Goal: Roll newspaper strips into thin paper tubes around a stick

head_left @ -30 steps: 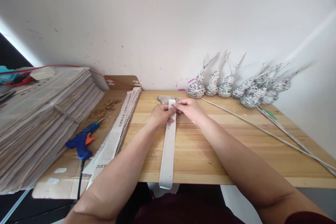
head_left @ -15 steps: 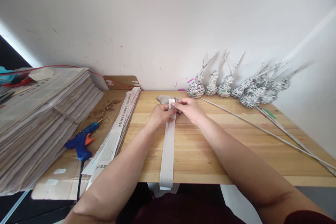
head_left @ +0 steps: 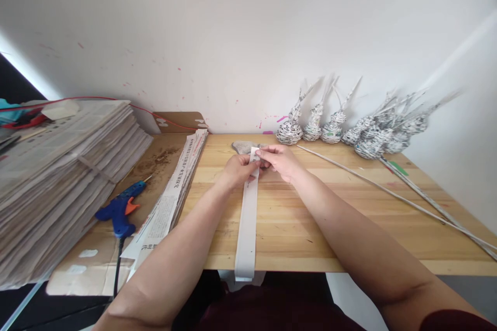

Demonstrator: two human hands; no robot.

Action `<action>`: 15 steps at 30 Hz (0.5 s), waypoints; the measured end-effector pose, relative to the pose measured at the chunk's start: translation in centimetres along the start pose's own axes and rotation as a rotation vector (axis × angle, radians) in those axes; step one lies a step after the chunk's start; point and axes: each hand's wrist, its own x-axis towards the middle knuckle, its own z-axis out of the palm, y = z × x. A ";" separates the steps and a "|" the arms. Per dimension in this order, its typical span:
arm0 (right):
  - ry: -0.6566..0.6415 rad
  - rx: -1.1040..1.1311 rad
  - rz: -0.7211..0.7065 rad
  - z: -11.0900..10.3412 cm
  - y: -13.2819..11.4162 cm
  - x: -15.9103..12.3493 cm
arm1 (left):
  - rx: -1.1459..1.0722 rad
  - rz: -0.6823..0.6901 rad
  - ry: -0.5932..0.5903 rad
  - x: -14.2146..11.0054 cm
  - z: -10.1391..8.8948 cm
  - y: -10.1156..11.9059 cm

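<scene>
A long white paper strip [head_left: 247,222] lies lengthwise on the wooden table [head_left: 349,222], its near end hanging over the front edge. My left hand [head_left: 235,170] and my right hand [head_left: 280,159] both pinch the strip's far end, fingers closed on it from either side. A small grey lump [head_left: 241,146] lies just behind my hands.
A tall stack of newspapers [head_left: 58,170] fills the left side, with a folded newspaper [head_left: 174,191] beside it. A blue glue gun [head_left: 118,210] rests on cardboard at the left. Several woven paper figures [head_left: 349,129] stand along the back wall, and long paper rods [head_left: 407,201] lie at the right.
The far end of the strip has shifted slightly between my fingers. My hands and arms stay in the same place.
</scene>
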 end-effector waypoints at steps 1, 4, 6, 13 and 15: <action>0.006 -0.004 -0.009 0.0 -0.1 0.0 | 0.010 0.012 0.007 0.0 0.1 0.0; -0.008 -0.019 -0.020 -0.1 -0.2 -0.1 | 0.013 0.017 0.023 0.1 0.1 0.0; -0.027 -0.040 -0.007 -0.3 -0.2 0.0 | 0.000 0.003 0.019 0.0 0.0 0.1; -0.034 -0.160 -0.085 -0.5 0.1 0.2 | 0.030 -0.005 0.051 0.3 -0.1 0.0; -0.029 -0.211 -0.125 -0.6 0.3 0.3 | 0.062 -0.007 0.084 0.4 0.0 -0.2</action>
